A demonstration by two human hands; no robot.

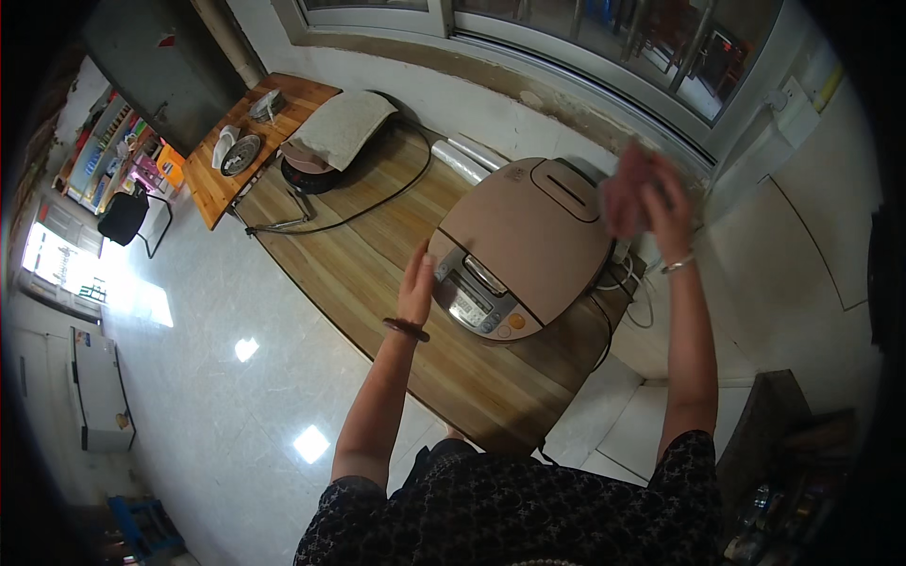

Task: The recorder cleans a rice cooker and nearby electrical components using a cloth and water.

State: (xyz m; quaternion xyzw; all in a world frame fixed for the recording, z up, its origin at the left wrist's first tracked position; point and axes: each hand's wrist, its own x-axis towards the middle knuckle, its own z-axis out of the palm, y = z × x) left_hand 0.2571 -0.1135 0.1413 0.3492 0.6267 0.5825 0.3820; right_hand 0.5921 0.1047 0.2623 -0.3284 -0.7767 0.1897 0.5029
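Note:
A large rice cooker (509, 233) with a pinkish-brown lid sits on a wood-patterned table (368, 262). Its lid is down, and the silver control panel (467, 301) with a display and buttons faces my side. My left hand (416, 284) rests flat against the cooker's left side, beside the panel. In my right hand (665, 205) is a reddish-pink cloth (626, 191), blurred by motion. That hand is raised by the cooker's right rear edge; whether the cloth touches the cooker I cannot tell.
White cables (637, 286) hang by the cooker's right side. Behind it lie clear plastic-wrap rolls (463, 159) below the window (587, 64). Farther left, a pale cloth (343, 127) covers a round appliance (308, 173) with a black cord (375, 209). An orange-brown wooden table (205, 180) holds dishes.

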